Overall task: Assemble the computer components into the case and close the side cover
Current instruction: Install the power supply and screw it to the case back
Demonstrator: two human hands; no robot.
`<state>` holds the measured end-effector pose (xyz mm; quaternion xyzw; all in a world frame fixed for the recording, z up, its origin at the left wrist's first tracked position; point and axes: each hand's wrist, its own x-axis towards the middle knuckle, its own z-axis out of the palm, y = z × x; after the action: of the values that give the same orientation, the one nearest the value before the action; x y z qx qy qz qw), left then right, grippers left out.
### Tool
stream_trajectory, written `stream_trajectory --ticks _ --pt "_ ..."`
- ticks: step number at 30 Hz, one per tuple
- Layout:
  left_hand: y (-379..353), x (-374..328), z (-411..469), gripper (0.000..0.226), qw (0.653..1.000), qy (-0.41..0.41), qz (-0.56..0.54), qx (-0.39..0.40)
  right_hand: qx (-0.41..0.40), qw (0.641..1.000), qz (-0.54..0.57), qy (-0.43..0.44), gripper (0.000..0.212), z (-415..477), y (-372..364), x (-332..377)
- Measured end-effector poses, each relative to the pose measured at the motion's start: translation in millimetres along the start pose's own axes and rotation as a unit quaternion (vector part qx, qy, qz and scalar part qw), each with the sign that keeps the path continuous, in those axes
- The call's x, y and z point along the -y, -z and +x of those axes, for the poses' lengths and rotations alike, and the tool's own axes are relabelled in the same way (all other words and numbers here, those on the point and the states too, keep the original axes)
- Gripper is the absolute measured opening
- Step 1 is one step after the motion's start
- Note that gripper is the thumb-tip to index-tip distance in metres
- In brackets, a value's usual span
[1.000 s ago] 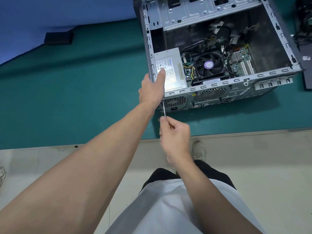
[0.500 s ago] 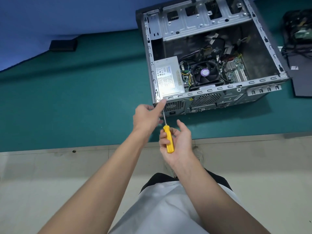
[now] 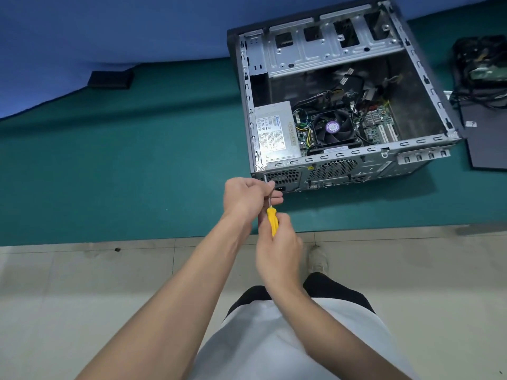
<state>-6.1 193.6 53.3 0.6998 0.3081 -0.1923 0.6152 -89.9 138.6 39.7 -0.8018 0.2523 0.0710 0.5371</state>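
Evidently, a Power-Supply Screw Was Being Driven

The computer case [image 3: 365, 175] was laid on its side on the green mat [image 3: 109, 174], open face up, so that the interior could be reached from above and the rear panel was turned towards the person. The power supply [image 3: 277, 133] was seated in the near left corner of the case, beside the CPU fan [image 3: 332, 127] and the motherboard [image 3: 381, 124].

A yellow-handled screwdriver [image 3: 272, 220] was held with its tip set against the rear panel at that corner, just above the supply's vent grille. Whether a screw sat under the tip could not be made out. The handle was wrapped by the curled fingers of the right hand [image 3: 279, 250], presumably so that it could be turned. The bare shaft was pinched near the tip by the left hand [image 3: 247, 196], apparently so that the blade was kept steady on its mark.

The side cover [image 3: 485, 138] was lying flat on the mat just beside the case, on its right, not yet fitted. Closing was therefore judged to be some way off.
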Motion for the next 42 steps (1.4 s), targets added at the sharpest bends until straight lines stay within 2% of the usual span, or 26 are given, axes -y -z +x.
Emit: stream_trajectory --ticks 3,6,8,10,11,15,19,24,28,30,33,36,39,41,42 --pt "14.4 -5.6 3.2 0.026 0.987 -0.048 0.149 0.035 -0.018 0.998 -0.041 0.039 0.023 5.8 -6.7 0.1" --pt "38.2 -36.4 20.5 0.041 0.917 -0.091 0.379 0.085 -0.025 0.997 -0.045 0.062 0.028 8.1 -8.7 -4.6" --pt "38.3 -58.0 36.5 0.050 0.888 -0.117 0.445 0.021 -0.026 0.997 -0.042 0.065 0.028 7.3 -9.8 -6.0" --pt "24.6 -70.2 53.8 0.053 0.873 -0.149 0.454 -0.099 -0.025 0.997 -0.041 0.062 0.028 7.4 -11.9 -5.4" --pt "14.5 -72.1 61.0 0.052 0.870 -0.164 0.446 -0.132 -0.027 0.997 -0.040 0.062 0.028 7.0 -13.1 -4.9" --pt "-12.1 -68.0 85.2 0.075 0.888 -0.168 0.422 -0.075 -0.031 0.997 -0.044 0.050 0.030 5.8 -14.2 -2.9" --pt "-19.2 -62.8 98.3 0.056 0.884 -0.211 0.412 -0.069 -0.027 0.997 -0.061 0.032 0.034 9.7 -11.8 -1.5" --pt "-24.0 -58.5 99.6 0.053 0.877 -0.243 0.401 -0.108 -0.015 1.000 0.001 0.005 0.044 14.3 -14.1 -0.5" --pt "-25.4 -55.2 101.3 0.052 0.878 -0.231 0.399 -0.127 0.039 0.992 0.088 -0.083 0.049 19.5 -12.5 -1.4" --pt "-25.5 -54.5 101.4 0.051 0.877 -0.228 0.402 -0.133 0.084 0.953 0.244 -0.161 0.047 19.4 -10.1 -1.0" --pt "-25.4 -54.7 100.2 0.051 0.874 -0.224 0.409 -0.135 0.160 0.830 0.469 -0.256 0.040 21.5 -0.4 -0.5" --pt "-25.4 -55.2 98.9 0.050 0.875 -0.220 0.410 -0.131 0.227 0.732 0.561 -0.313 0.039 25.5 5.8 -0.3" --pt "-25.6 -55.7 97.1 0.050 0.874 -0.225 0.410 -0.131 0.266 0.603 0.651 -0.376 0.041 27.1 8.8 -2.5" --pt "-25.8 -56.1 96.7 0.050 0.872 -0.226 0.413 -0.132 0.268 0.551 0.681 -0.401 0.040 28.1 10.8 -3.0" --pt "-25.9 -56.1 96.8 0.050 0.872 -0.226 0.414 -0.131 0.264 0.545 0.682 -0.409 0.039 28.6 11.0 -1.7"
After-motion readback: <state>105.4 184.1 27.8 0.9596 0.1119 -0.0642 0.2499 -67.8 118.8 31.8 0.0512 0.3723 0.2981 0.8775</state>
